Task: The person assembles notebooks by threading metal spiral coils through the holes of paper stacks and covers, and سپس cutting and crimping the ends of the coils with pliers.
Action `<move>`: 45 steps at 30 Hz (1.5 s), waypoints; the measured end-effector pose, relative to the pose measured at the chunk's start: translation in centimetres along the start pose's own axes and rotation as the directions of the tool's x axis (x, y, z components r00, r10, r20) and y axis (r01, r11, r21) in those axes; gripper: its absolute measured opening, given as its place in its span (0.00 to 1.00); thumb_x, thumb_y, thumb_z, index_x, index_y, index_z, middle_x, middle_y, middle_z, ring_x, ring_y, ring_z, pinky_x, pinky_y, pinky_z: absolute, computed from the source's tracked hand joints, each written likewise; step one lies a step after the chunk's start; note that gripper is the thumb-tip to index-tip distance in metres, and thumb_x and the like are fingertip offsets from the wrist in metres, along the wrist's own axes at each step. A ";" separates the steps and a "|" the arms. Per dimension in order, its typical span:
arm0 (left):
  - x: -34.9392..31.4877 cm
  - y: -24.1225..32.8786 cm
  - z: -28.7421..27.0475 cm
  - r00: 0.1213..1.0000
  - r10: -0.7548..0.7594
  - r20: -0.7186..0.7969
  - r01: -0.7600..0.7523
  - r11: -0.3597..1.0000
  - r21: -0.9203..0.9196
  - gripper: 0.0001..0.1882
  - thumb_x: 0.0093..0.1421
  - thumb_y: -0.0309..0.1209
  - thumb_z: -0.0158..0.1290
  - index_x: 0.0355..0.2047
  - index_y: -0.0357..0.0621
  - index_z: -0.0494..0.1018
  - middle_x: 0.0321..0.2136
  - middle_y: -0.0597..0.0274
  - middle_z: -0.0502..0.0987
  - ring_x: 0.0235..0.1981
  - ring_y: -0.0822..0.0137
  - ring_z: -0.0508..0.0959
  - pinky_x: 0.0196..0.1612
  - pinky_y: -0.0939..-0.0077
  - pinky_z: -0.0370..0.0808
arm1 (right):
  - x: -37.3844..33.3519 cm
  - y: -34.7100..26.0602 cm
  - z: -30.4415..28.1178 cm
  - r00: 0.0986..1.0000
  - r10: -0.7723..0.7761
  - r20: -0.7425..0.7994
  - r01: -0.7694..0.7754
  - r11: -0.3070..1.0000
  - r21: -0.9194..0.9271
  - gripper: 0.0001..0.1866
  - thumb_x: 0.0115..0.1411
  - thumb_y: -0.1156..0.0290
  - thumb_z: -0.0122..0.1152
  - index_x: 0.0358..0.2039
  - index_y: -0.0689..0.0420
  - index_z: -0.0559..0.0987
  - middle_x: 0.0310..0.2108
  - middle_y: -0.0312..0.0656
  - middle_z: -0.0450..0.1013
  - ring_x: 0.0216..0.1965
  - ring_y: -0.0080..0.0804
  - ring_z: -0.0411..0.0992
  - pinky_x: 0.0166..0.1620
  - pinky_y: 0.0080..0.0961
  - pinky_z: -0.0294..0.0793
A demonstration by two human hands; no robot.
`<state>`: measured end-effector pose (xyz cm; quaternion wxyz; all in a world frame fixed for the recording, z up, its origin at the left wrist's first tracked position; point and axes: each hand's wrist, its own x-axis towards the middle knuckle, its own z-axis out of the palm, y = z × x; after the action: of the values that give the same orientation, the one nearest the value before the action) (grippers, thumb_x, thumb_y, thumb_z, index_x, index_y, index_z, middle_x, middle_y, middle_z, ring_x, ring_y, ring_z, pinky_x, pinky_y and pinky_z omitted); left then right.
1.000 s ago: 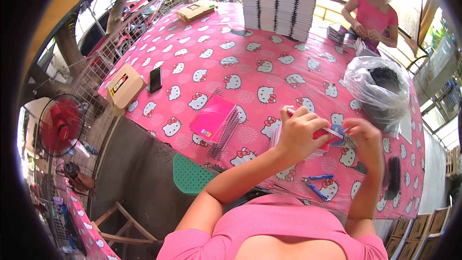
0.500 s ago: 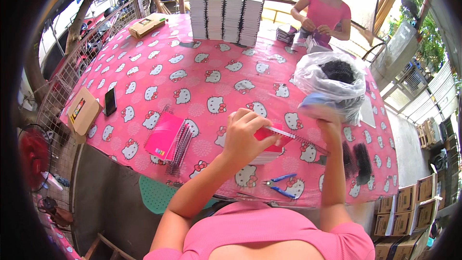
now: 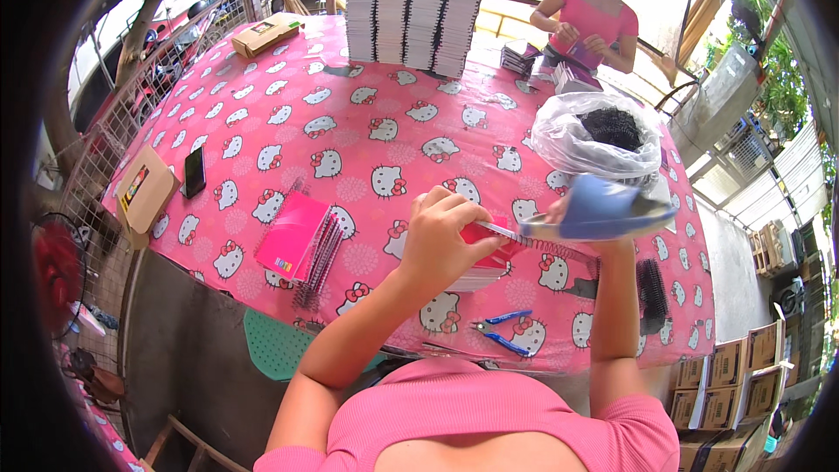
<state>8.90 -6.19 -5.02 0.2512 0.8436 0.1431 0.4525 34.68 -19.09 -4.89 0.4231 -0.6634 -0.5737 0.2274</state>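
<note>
My left hand [image 3: 450, 223] pinches a small notebook [image 3: 500, 229] edge-on between thumb and fingers, over the near middle of the table. A thin dark spiral coil [image 3: 559, 252] runs along the notebook's edge and sticks out to the right. My right hand [image 3: 557, 211] is closed on what looks like a blue slipper [image 3: 599, 211], raised just right of the notebook and coil. The slipper hides most of that hand. Beneath my left hand lies a stack of pink-covered notebooks [image 3: 479, 276]. Blue-handled cutters [image 3: 505, 332] rest near the front edge.
Bound pink notebooks [image 3: 297, 240] lie at left, beside a phone [image 3: 194, 172] and cardboard box [image 3: 147, 197]. Black coils [image 3: 651, 297] lie at right, below a plastic bag [image 3: 551, 135] of coils. Tall book stacks [image 3: 411, 26] stand at back; another person [image 3: 594, 22] works at far right.
The slipper in my right hand has moved from a blurred position near the bag down and right, beside the coil. My left hand still holds the notebook in nearly the same place.
</note>
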 end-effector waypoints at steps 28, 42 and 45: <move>2.0 -0.5 -1.2 0.997 -0.072 -0.032 0.074 0.994 0.076 0.11 0.45 0.28 0.65 0.31 0.44 0.81 0.24 0.65 0.78 0.30 0.64 0.73 0.35 0.70 0.68 | -2.6 -5.9 12.4 0.903 -0.413 -0.122 0.073 0.427 -0.901 0.59 0.53 0.24 0.22 0.66 0.68 0.45 0.70 0.56 0.38 0.71 0.54 0.33 0.57 0.76 0.20; 1.9 1.0 -2.2 0.996 -0.085 -0.030 0.085 0.996 -0.019 0.11 0.45 0.25 0.66 0.32 0.42 0.81 0.26 0.64 0.79 0.29 0.66 0.71 0.32 0.72 0.70 | -5.0 -9.8 10.2 0.878 -0.422 -0.226 0.043 0.539 -0.841 0.44 0.59 0.39 0.46 0.64 0.62 0.56 0.68 0.59 0.43 0.69 0.60 0.34 0.59 0.72 0.23; 1.3 0.5 -2.1 0.998 -0.064 0.015 0.063 0.997 0.039 0.12 0.45 0.26 0.66 0.33 0.43 0.81 0.26 0.66 0.79 0.31 0.67 0.72 0.35 0.71 0.69 | -3.2 -11.9 6.0 0.955 -0.168 -0.245 -0.064 0.690 -0.721 0.25 0.60 0.61 0.57 0.57 0.55 0.68 0.61 0.53 0.59 0.60 0.49 0.60 0.57 0.52 0.55</move>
<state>7.90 -5.39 -2.91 0.2504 0.8469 0.1764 0.4346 22.41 -20.56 1.03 0.2148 -0.7851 -0.5665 -0.1289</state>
